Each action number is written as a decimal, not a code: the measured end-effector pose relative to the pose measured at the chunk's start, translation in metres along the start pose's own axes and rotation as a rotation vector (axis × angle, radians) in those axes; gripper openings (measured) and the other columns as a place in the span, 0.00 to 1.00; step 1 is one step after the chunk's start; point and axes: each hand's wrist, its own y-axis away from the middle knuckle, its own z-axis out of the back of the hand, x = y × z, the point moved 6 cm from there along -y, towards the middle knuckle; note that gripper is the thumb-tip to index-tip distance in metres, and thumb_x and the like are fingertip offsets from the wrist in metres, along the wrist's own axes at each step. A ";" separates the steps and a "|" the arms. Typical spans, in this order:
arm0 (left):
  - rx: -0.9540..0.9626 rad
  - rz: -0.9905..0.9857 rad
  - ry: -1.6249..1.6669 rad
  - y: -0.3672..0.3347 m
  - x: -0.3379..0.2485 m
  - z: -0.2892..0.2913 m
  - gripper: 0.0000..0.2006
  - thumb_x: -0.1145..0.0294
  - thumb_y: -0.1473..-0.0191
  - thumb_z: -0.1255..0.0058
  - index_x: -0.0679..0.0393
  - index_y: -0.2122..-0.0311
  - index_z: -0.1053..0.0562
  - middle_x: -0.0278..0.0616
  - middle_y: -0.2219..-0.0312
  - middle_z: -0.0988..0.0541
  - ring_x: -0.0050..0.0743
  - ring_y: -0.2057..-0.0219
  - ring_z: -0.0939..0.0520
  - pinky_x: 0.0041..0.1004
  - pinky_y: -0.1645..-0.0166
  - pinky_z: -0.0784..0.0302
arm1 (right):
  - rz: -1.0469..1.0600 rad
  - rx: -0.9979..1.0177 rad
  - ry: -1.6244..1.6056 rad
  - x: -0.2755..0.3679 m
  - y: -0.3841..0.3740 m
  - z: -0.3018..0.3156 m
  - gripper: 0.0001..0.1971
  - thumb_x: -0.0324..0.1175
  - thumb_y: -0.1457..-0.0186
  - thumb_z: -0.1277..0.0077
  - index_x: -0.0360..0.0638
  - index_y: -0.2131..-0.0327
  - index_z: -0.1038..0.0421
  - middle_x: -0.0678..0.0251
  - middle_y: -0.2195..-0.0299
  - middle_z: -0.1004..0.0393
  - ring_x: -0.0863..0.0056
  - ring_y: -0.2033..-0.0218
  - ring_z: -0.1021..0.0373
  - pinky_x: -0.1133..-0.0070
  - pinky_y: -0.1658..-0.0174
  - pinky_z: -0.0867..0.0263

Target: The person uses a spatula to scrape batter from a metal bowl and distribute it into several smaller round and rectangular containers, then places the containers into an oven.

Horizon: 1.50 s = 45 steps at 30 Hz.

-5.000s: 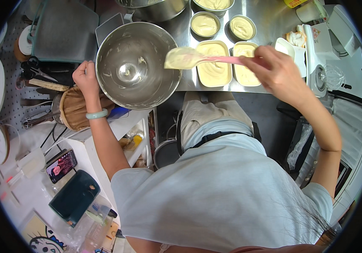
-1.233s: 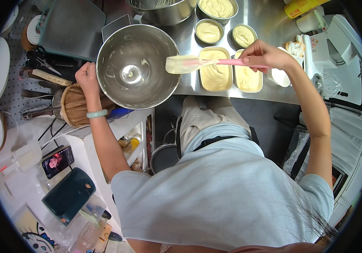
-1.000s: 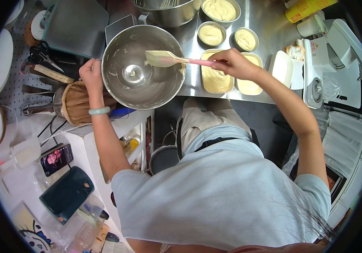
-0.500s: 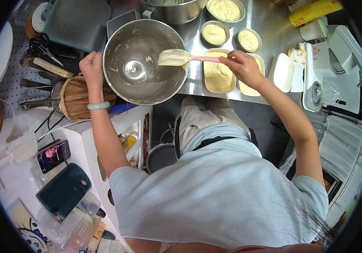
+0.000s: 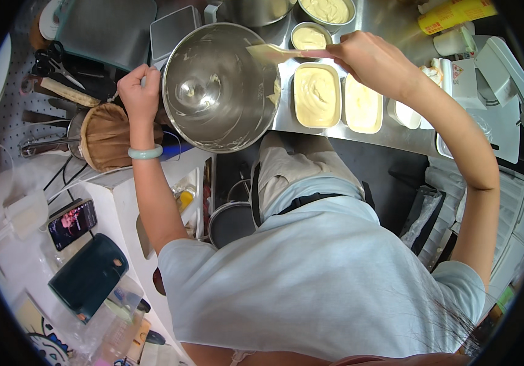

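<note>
Lining the near edge of the steel counter (image 5: pixel 391 135), two cream-filled tubs (image 5: pixel 318 124) sit right of the mixing bowl (image 5: pixel 231 116). Over its rim, the right hand (image 5: pixel 364 58) grips a pink-handled spatula (image 5: pixel 279 53) crosswise, blade leftward. The left hand (image 5: pixel 140 96) curls beside it, grip unclear.

Left head-worn fisheye, looked steeply down from head height, close range, pale blue shirt (image 5: pixel 310 268) filled lower centre, left hand (image 5: pixel 140 93) upper left, right hand (image 5: pixel 364 58) upper right of centre, metal counter (image 5: pixel 390 24) across top, edges bowed.
</note>
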 end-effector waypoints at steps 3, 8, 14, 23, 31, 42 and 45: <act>-0.017 -0.021 -0.018 0.002 -0.001 -0.001 0.12 0.73 0.57 0.54 0.67 0.83 0.40 0.42 0.87 0.48 0.24 0.84 0.48 0.25 0.80 0.44 | 0.058 0.137 -0.228 0.015 -0.001 -0.016 0.07 0.24 0.51 0.52 0.31 0.79 0.32 0.50 0.79 0.31 0.51 0.74 0.33 0.67 0.70 0.34; -0.057 -0.037 -0.017 0.001 0.000 0.004 0.12 0.74 0.57 0.54 0.66 0.83 0.42 0.40 0.87 0.49 0.23 0.84 0.48 0.25 0.80 0.47 | -0.093 0.616 -0.816 -0.002 0.012 -0.058 0.10 0.31 0.52 0.47 0.33 0.70 0.25 0.66 0.85 0.29 0.85 0.88 0.36 0.85 0.88 0.44; -0.098 0.111 0.095 0.002 0.042 0.021 0.12 0.77 0.54 0.56 0.65 0.83 0.44 0.34 0.87 0.49 0.15 0.83 0.47 0.23 0.80 0.50 | -0.346 0.540 -1.438 -0.008 0.086 -0.083 0.11 0.29 0.51 0.47 0.37 0.63 0.26 0.68 0.81 0.27 0.89 0.88 0.37 0.89 0.87 0.45; -0.241 0.256 0.215 0.027 0.121 0.055 0.13 0.77 0.49 0.60 0.64 0.85 0.36 0.26 0.87 0.35 0.12 0.83 0.40 0.19 0.79 0.44 | -0.648 -0.672 -1.115 -0.036 0.230 -0.094 0.11 0.27 0.49 0.47 0.34 0.61 0.28 0.69 0.77 0.28 0.88 0.82 0.37 0.90 0.81 0.42; -0.317 0.428 0.494 0.058 0.151 0.047 0.12 0.73 0.46 0.61 0.67 0.65 0.26 0.43 0.71 0.22 0.29 0.75 0.22 0.25 0.72 0.25 | -0.778 -0.700 -0.457 -0.041 0.260 -0.167 0.08 0.21 0.52 0.49 0.35 0.66 0.32 0.59 0.78 0.35 0.68 0.81 0.37 0.79 0.76 0.39; -0.364 0.451 0.412 0.080 0.147 0.034 0.11 0.73 0.46 0.61 0.67 0.65 0.26 0.44 0.68 0.22 0.30 0.72 0.22 0.26 0.70 0.24 | -0.862 -0.672 -0.505 -0.048 0.261 -0.171 0.08 0.24 0.51 0.48 0.37 0.65 0.32 0.60 0.77 0.34 0.67 0.81 0.36 0.77 0.76 0.39; -0.365 0.443 0.250 0.079 0.130 0.038 0.12 0.70 0.45 0.61 0.67 0.64 0.26 0.44 0.68 0.22 0.30 0.71 0.22 0.28 0.66 0.25 | -0.855 -0.582 -0.452 -0.054 0.260 -0.176 0.09 0.24 0.51 0.48 0.37 0.65 0.32 0.61 0.77 0.34 0.68 0.81 0.36 0.77 0.76 0.39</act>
